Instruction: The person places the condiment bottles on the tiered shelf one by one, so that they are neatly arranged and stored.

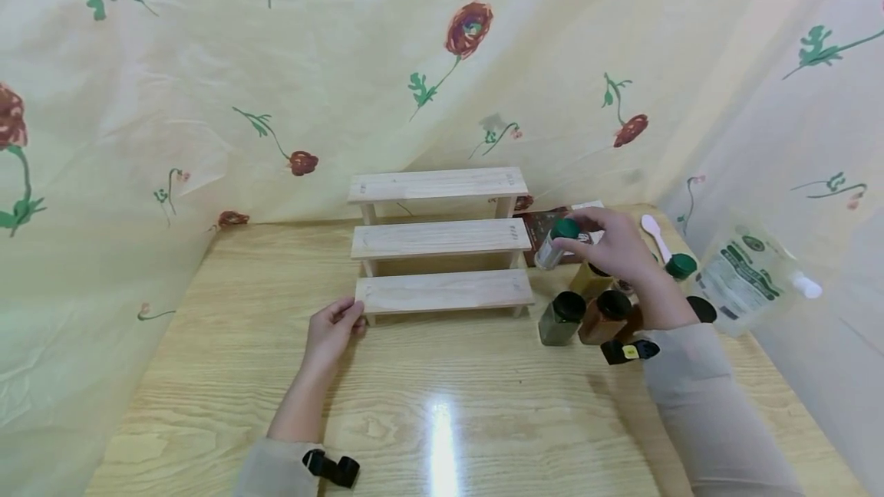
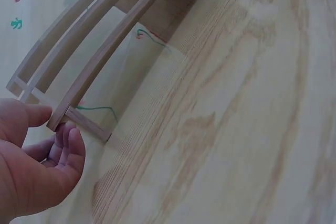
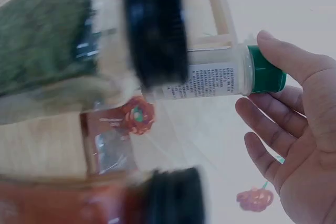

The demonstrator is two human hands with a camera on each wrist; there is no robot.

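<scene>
Right of the rack [image 1: 442,292], the right forearm [image 1: 666,302] partly hides some jars [image 1: 702,308]; we cannot read the small print [image 1: 751,273] on the pouch [image 1: 740,286].

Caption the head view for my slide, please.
Left hand grips three-tier wooden shelf; right hand holds green-capped spice jar.
</scene>
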